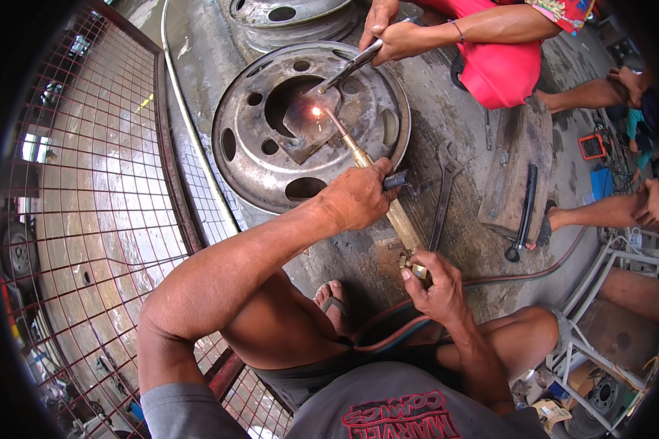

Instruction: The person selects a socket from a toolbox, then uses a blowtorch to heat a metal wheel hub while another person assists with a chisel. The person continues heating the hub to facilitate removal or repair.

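My left hand (359, 196) is closed around the middle of a brass gas torch (404, 228), beside a dark lever. The fingers of my right hand (439, 289) pinch the torch's rear end by its valve knobs. From there the torch slants up and left, its copper tip close to a bright glowing spot on a flat metal plate (302, 148). That plate lies over the centre hole of a steel wheel rim (249, 164). Another person's hands (395, 40) grip pliers (349, 69), whose jaws meet the plate's upper edge.
A second wheel rim (300, 33) lies beyond. To the right are a large wrench (444, 194), a wooden plank (507, 157) and a black bar (526, 208). Red and green hoses (505, 278) trail over the floor. A red wire-mesh panel (113, 146) stands left; a white metal frame (586, 329), lower right.
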The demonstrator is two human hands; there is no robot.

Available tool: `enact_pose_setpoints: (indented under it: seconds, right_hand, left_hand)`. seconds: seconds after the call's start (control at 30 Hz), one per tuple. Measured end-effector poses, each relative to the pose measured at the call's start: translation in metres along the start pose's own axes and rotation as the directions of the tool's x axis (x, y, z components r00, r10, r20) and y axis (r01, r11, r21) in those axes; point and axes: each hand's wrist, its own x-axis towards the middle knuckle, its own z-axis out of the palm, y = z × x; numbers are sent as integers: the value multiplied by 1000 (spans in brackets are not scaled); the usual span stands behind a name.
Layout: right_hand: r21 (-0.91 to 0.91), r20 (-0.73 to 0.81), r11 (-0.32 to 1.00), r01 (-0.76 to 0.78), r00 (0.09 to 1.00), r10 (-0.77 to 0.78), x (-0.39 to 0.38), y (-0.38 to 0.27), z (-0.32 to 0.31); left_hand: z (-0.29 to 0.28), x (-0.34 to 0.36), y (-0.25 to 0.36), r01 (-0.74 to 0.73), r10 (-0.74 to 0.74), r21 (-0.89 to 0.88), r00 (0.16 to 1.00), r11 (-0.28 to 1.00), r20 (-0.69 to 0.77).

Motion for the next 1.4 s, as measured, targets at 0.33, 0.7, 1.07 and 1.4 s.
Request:
enact_pose_setpoints:
  seconds: [0.33,0.7,1.07,1.4]
  right_hand:
    - [-10,2,1000,7,1000,-7,0,0,2]
    - [0,-11,1000,10,1000,-10,-2,3,7]
    - [-11,10,1000,-28,1000,28,-2,0,6]
    - [-11,22,999,-46,999,46,-2,-2,6]
  left_hand:
    - [-2,0,2,25,-25,-25,999,999,33]
    - [10,2,-13,-85,86,23,995,996,-49]
    - [7,0,-8,-43,44,25,999,999,-20]
    - [11,0,-16,-102,104,44,993,994,-52]
